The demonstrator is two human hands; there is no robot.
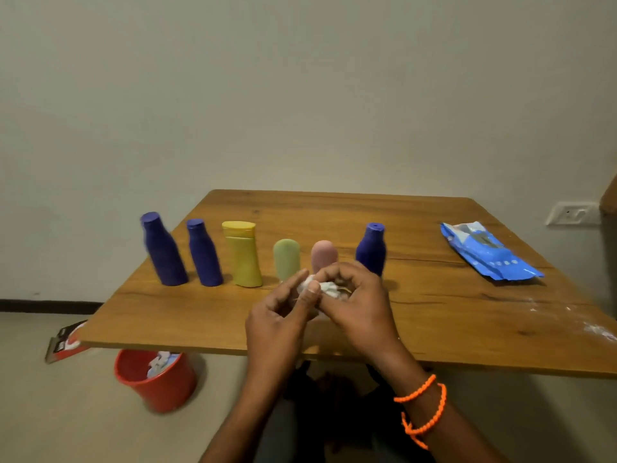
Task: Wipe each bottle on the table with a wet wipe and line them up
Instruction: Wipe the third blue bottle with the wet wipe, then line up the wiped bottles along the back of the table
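Observation:
Several bottles stand in a row across the wooden table (434, 315): a tall blue bottle (162, 250), a second blue bottle (202, 253), a yellow bottle (243, 253), a pale green bottle (286, 260), a pink bottle (323, 253) and a short blue bottle (371, 250). In front of the pink one, both hands hold a crumpled white wet wipe (319, 288). My left hand (282, 315) pinches its left end. My right hand (359, 299) curls around the rest, hiding part of the wipe and the pink bottle's base.
A blue wipe packet (487, 252) lies at the table's right. White smears mark the right front edge (597, 329). On the floor at the left stand a red bucket (157, 379) holding used wipes and a flat red-and-black box (63, 342).

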